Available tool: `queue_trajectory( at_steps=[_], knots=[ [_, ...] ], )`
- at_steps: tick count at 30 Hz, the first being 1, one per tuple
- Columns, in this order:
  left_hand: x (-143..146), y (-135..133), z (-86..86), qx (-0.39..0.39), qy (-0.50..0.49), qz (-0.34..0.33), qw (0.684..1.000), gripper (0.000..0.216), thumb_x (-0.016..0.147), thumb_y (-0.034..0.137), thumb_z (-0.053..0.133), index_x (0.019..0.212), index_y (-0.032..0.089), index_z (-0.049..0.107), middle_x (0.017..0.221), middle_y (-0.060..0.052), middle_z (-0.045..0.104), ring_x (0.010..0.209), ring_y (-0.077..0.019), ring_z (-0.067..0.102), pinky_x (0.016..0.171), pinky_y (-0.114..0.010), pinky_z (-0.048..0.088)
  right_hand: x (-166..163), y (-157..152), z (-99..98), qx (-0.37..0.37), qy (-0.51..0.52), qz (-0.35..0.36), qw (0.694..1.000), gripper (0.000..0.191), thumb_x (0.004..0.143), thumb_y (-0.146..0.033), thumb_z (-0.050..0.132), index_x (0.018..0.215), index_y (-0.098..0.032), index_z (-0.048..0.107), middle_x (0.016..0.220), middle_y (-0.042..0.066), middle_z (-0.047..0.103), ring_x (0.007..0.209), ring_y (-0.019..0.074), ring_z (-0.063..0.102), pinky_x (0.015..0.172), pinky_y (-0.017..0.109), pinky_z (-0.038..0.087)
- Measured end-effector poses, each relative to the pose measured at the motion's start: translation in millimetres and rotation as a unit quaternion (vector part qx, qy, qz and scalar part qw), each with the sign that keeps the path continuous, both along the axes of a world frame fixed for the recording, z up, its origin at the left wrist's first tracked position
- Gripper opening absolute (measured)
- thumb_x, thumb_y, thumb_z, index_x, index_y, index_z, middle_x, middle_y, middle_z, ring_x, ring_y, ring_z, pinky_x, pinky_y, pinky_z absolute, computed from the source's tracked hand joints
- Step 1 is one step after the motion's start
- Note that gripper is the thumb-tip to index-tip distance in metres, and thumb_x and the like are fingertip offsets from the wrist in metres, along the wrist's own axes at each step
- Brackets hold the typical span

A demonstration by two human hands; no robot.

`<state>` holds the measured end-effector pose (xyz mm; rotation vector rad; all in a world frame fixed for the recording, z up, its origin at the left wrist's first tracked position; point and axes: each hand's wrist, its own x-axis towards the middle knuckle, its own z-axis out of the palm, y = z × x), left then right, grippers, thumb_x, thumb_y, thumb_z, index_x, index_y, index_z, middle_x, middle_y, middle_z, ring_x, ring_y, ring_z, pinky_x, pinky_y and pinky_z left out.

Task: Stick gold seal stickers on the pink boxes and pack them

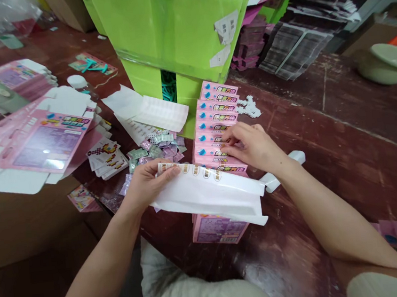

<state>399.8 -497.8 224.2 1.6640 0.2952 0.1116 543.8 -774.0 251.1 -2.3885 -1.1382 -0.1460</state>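
Note:
My left hand (145,182) grips a folded white backing sheet (210,197) that carries a row of small round gold stickers (195,169) along its top edge. My right hand (249,145) rests with its fingertips on a row of pink boxes (217,127) that overlap one another and run away from me on the dark red floor. The fingers are pinched on the top of one box, about where a sticker sits; I cannot tell whether a sticker is between them. Another pink box (217,229) lies under the sheet.
Flat pink cartons (38,141) pile up at the left, with small cards (107,158) and foil packets (159,148) beside them. A green carton (172,33) stands behind the row. White plastic trays (152,111), small white pieces (249,107), a pale bowl (388,62) and more printed stock surround the spot.

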Motion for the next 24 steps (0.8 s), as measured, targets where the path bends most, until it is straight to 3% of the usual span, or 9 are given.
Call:
queue_trajectory(
  at_steps=[5,8,12,15,17,21,24],
  knots=[
    [12,0,0.7,0.004,-0.022,-0.016,1.000,0.040,0.071,0.055,0.089,0.080,0.017,0.082,0.077,-0.005,0.074,0.067,-0.0145,0.061,0.057,-0.022,0.048,0,-8,4.7,-0.044,-0.053,0.024,0.997,0.020,0.103,-0.042,0.063,0.101,-0.028,0.076,0.112,0.005,0.070,0.103,0.0240,0.063,0.089,0.041,0.032],
    [18,-3,1.9,0.009,-0.043,-0.025,0.999,0.034,0.074,0.051,0.089,0.080,0.018,0.082,0.082,-0.005,0.075,0.072,-0.0143,0.061,0.062,-0.022,0.048,-6,-8,18.6,-0.006,0.043,0.078,0.996,0.024,0.104,-0.045,0.061,0.105,-0.028,0.079,0.110,0.006,0.072,0.104,0.0237,0.065,0.089,0.041,0.038],
    [24,-4,1.8,0.001,-0.041,-0.033,0.999,0.033,0.075,0.051,0.088,0.079,0.018,0.081,0.083,-0.005,0.074,0.073,-0.0143,0.061,0.061,-0.022,0.046,-17,-4,37.3,0.092,0.196,0.182,0.959,0.020,0.099,-0.041,0.069,0.096,-0.022,0.075,0.094,0.004,0.074,0.090,0.0184,0.067,0.083,0.035,0.049],
    [29,-6,0.2,-0.004,-0.023,-0.028,0.999,0.037,0.074,0.053,0.088,0.080,0.018,0.080,0.080,-0.005,0.072,0.068,-0.0137,0.059,0.058,-0.022,0.044,-9,-1,37.2,0.157,0.206,0.143,0.955,0.018,0.098,-0.038,0.071,0.091,-0.021,0.072,0.091,0.003,0.072,0.084,0.0169,0.066,0.079,0.032,0.051],
    [32,-7,-0.3,-0.011,-0.011,-0.026,1.000,0.040,0.072,0.055,0.089,0.080,0.017,0.080,0.077,-0.004,0.071,0.065,-0.0137,0.059,0.056,-0.022,0.044,6,0,29.7,0.160,0.166,0.098,0.968,0.018,0.096,-0.038,0.072,0.091,-0.021,0.070,0.092,0.004,0.072,0.084,0.0176,0.066,0.079,0.033,0.050],
    [37,-9,1.2,-0.018,-0.014,-0.031,0.999,0.042,0.069,0.056,0.089,0.077,0.016,0.079,0.075,-0.005,0.071,0.066,-0.0147,0.060,0.056,-0.023,0.047,37,5,10.1,0.059,0.080,0.046,0.994,0.014,0.094,-0.033,0.070,0.086,-0.022,0.067,0.091,0.003,0.071,0.086,0.0201,0.065,0.081,0.035,0.047],
    [40,-9,2.6,-0.002,-0.029,-0.037,0.999,0.040,0.071,0.055,0.088,0.075,0.016,0.078,0.075,-0.005,0.071,0.066,-0.0143,0.059,0.057,-0.023,0.046,43,8,2.4,0.019,0.045,0.013,0.999,0.010,0.092,-0.030,0.071,0.093,-0.022,0.066,0.096,0.004,0.071,0.087,0.0210,0.065,0.081,0.036,0.044]
  ],
)
